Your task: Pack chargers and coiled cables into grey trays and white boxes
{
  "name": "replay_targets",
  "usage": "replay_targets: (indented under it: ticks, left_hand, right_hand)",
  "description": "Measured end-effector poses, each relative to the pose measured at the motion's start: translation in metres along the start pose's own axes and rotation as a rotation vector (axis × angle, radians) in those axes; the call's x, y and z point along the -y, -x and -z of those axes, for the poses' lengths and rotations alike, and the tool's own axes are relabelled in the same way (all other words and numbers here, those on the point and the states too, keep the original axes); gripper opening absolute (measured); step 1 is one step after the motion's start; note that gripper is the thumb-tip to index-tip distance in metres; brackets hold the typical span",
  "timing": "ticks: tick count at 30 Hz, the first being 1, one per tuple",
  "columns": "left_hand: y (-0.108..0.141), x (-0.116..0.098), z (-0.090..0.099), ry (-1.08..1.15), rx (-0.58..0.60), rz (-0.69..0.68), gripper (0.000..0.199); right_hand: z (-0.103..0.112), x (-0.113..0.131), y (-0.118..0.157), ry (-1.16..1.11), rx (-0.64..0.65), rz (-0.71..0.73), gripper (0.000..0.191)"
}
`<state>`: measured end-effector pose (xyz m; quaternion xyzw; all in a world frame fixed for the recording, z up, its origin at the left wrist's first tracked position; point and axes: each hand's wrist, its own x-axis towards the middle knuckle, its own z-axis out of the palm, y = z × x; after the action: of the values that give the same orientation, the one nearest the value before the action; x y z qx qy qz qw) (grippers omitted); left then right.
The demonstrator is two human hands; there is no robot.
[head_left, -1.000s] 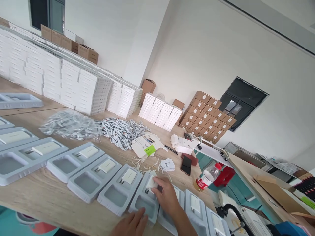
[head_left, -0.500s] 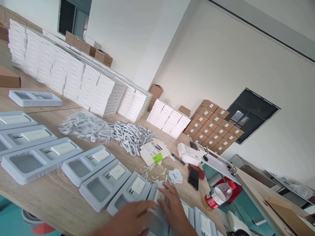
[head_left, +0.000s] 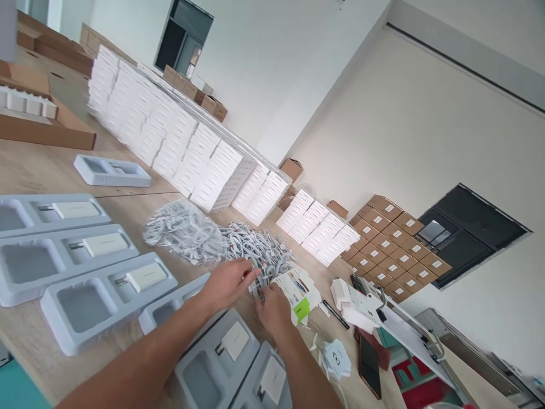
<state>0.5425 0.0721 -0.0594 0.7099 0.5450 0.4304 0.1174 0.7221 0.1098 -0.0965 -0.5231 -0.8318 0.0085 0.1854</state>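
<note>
My left hand point(head_left: 227, 284) reaches to the near edge of a loose pile of grey-white charging cables point(head_left: 276, 250), its thumb and fingers closed on a cable. Right beside it, my right hand point(head_left: 275, 309) is curled round the same cable bundle point(head_left: 256, 279), fingertips partly hidden. Beneath my forearms lie grey plastic trays, one of them a tray point(head_left: 200, 378) with a white plug charger point(head_left: 235, 339) in its smaller recess. More trays stand to the left, including a tray point(head_left: 80, 307) with a charger point(head_left: 147, 277); their larger recesses hold nothing.
Bagged cables point(head_left: 185, 230) lie left of the pile. Behind rise tall stacks of white boxes point(head_left: 217, 176). To the right are a printed box point(head_left: 298, 289), a pen point(head_left: 336, 314), cards point(head_left: 337, 358) and a phone point(head_left: 369, 366). An open carton point(head_left: 46, 128) sits far left.
Both hands have moved from a tray at the bottom of the row up to the cable pile and closed there. The view has swung left, shifting the scene to the right.
</note>
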Motion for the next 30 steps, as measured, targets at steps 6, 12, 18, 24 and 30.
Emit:
replay_targets:
  ticks: [6, 12, 18, 24, 30]
  left_hand:
    - [0.001, 0.005, -0.001, 0.031, 0.044, 0.118, 0.039]
    - [0.011, -0.017, -0.011, 0.14, 0.147, 0.101, 0.04]
    - [0.022, -0.041, -0.028, 0.54, 0.379, 0.022, 0.042]
    - [0.007, -0.054, -0.024, 0.441, 0.561, 0.005, 0.033]
    - [0.0, -0.092, -0.048, 0.329, 0.716, -0.067, 0.014]
  right_hand:
    - [-0.007, 0.006, -0.006, -0.037, -0.012, -0.031, 0.016]
    - [0.039, 0.021, 0.038, -0.248, -0.122, -0.006, 0.018]
    - [0.064, 0.025, 0.086, -0.283, -0.283, 0.153, 0.014]
    - [0.08, -0.017, 0.113, 0.106, -0.586, 0.207, 0.038]
    - [0.092, -0.03, 0.119, 0.122, -0.481, 0.212, 0.039]
